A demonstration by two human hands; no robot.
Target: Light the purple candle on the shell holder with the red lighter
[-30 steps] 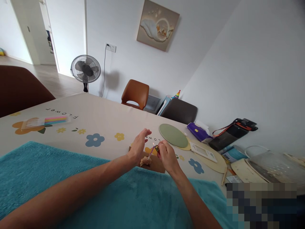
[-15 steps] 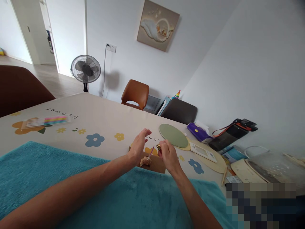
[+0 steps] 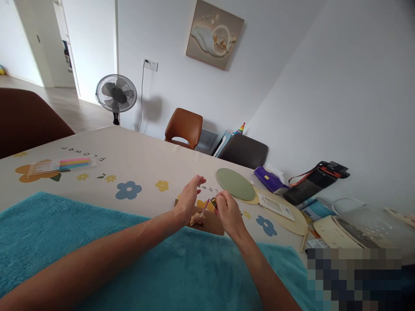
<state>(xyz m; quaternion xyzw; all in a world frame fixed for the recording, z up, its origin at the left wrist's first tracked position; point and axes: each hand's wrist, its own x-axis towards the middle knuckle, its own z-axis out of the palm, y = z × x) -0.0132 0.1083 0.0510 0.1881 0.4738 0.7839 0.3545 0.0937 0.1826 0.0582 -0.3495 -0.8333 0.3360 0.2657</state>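
A thin purple candle (image 3: 205, 206) stands tilted in a small tan lump of food (image 3: 197, 219) on a brown board (image 3: 212, 223). My right hand (image 3: 228, 211) grips a small lighter (image 3: 213, 201) with its head right next to the candle's tip. No flame shows. My left hand (image 3: 189, 199) is held upright just left of the candle, fingers spread and cupped, holding nothing. Both forearms lie over a teal fluffy blanket (image 3: 97, 255).
A packet of coloured candles (image 3: 61, 165) lies at the far left of the flowered tablecloth (image 3: 136, 160). Round green mats (image 3: 235, 183), a purple tissue pack (image 3: 269, 179), a black bag (image 3: 313, 181) and kitchenware (image 3: 366, 224) crowd the right side. Chairs (image 3: 183, 126) and a fan (image 3: 116, 95) stand beyond.
A small flame showed at the lighter and candle tip one second ago; none is visible now. My right hand shifted the lighter slightly; my left hand stayed put.
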